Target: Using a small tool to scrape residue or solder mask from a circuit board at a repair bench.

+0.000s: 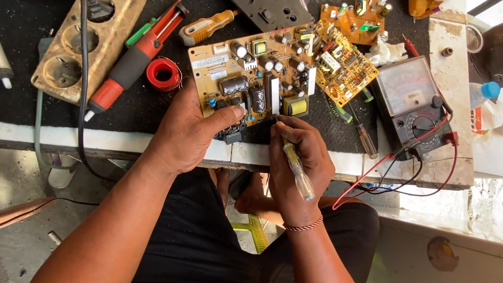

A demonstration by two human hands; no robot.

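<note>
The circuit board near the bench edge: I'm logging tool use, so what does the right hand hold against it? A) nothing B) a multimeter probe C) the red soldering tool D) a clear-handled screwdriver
D: the right hand grips a screwdriver with a clear yellowish handle, its tip at the circuit board, which the left hand steadies; the red soldering tool lies apart on the mat.

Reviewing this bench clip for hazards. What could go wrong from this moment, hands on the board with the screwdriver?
1. The right hand works a screwdriver at the near edge of the circuit board, close to the left hand thumb; a slip could jab it.
2. The tip could bridge or gouge crowded parts.
3. The multimeter leads dangle off the bench edge by the right forearm and could snag, pulling the meter.
</note>
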